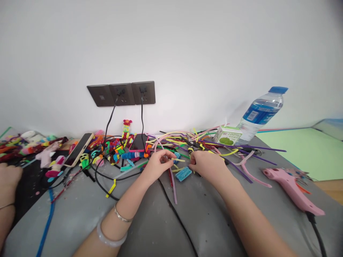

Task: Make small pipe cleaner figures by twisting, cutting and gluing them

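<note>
At far left, another person's hand (10, 180), loosely curled, rests at the edge of a gray table (134, 230) beside a heap of bright fuzzy craft pieces (33, 142). Next to the heap, a gold-edged phone (79, 150) leans at a slant, with a small green figure (84, 161) just beside it. Black cables drop from a dark wall socket panel (102, 96) into the clutter, where a red-and-yellow bear figure (127, 128) stands upright behind a pink-framed phone (138, 142). A blue-wrapped piece (132, 155) lies in front of that phone.

At center, the left hand (160, 165), its wrist ringed by a silver bangle (122, 215) and a pale bangle (111, 237), pinches a pale yellow stem (180, 160) between thumb and forefinger, its free end pointing toward the right hand (205, 166). Between the two hands, a light blue bundle (183, 174) lies on the table. The right hand's fingers are bent close against black-and-yellow pliers (195, 144); whether they grip them cannot be told. Fuzzy stems (171, 136) of many colors spread behind both hands.

Farther right stand a green-and-white juice carton (227, 135) and a blue-capped water bottle (261, 112), near a pink glue gun (293, 192) lying in front of a pale green sheet (297, 153)
</note>
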`<state>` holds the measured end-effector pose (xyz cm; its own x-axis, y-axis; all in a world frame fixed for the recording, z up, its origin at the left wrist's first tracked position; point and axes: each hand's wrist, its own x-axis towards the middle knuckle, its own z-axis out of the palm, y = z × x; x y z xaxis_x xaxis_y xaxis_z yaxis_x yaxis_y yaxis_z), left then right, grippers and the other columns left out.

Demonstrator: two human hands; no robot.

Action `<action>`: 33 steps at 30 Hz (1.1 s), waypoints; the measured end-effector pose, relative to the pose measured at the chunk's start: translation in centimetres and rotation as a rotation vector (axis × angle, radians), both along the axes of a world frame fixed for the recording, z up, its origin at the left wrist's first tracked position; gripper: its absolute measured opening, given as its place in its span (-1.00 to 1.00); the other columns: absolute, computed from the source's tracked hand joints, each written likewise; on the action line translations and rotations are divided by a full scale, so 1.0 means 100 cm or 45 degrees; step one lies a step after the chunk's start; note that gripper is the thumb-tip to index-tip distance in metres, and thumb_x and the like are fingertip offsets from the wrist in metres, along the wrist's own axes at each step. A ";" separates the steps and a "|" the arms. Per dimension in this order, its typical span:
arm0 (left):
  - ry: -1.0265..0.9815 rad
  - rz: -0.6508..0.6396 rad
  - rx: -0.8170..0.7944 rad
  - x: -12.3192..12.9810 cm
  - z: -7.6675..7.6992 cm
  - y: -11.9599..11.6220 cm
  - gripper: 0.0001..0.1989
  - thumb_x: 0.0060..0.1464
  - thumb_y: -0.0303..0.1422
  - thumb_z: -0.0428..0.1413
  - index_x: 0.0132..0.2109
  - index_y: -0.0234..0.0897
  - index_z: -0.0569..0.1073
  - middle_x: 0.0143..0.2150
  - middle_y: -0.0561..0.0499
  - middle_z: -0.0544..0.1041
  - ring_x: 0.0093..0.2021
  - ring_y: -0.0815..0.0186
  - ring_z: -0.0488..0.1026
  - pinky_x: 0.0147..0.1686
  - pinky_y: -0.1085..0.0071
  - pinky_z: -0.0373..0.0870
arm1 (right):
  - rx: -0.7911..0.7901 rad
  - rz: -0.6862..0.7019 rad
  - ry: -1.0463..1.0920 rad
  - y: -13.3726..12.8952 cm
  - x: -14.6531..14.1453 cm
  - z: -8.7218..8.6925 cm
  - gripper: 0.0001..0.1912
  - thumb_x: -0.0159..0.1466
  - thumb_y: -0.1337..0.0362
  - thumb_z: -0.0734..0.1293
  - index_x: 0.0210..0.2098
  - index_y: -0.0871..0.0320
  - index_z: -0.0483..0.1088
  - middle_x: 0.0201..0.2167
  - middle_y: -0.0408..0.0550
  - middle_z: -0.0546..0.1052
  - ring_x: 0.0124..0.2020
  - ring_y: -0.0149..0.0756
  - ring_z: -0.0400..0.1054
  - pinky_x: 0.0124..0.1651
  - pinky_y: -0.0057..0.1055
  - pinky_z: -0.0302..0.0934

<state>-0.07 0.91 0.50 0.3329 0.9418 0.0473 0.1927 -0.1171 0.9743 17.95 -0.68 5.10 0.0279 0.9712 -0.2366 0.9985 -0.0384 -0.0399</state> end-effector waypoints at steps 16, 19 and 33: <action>-0.109 -0.019 -0.095 0.001 -0.001 0.000 -0.87 -0.01 -0.36 0.21 -0.29 -0.31 0.48 -0.32 0.02 0.50 -0.42 0.41 0.35 -0.37 0.46 0.26 | -0.002 0.006 -0.048 -0.003 0.002 0.006 -0.91 0.22 0.32 0.34 -0.33 0.16 0.51 -0.22 0.12 0.62 -0.09 -0.04 0.49 0.01 -0.17 0.13; -0.108 -0.020 -0.084 0.001 0.000 -0.001 -0.88 -0.01 -0.37 0.21 -0.30 -0.31 0.48 -0.33 0.02 0.50 -0.42 0.41 0.35 -0.37 0.46 0.27 | -0.036 0.040 -0.006 -0.006 0.005 0.005 -0.90 0.21 0.32 0.34 -0.37 0.10 0.52 -0.21 0.04 0.63 -0.06 -0.05 0.48 0.15 -0.03 -0.01; -0.125 -0.048 -0.083 0.001 -0.008 0.001 -0.85 -0.02 -0.34 0.22 -0.28 -0.31 0.48 -0.29 0.00 0.50 -0.35 0.36 0.39 -0.31 0.44 0.29 | 0.038 0.029 0.150 0.011 0.007 -0.015 -0.88 0.17 0.39 0.28 -0.41 0.18 0.47 -0.32 0.06 0.61 -0.23 -0.15 0.48 -0.22 -0.34 0.14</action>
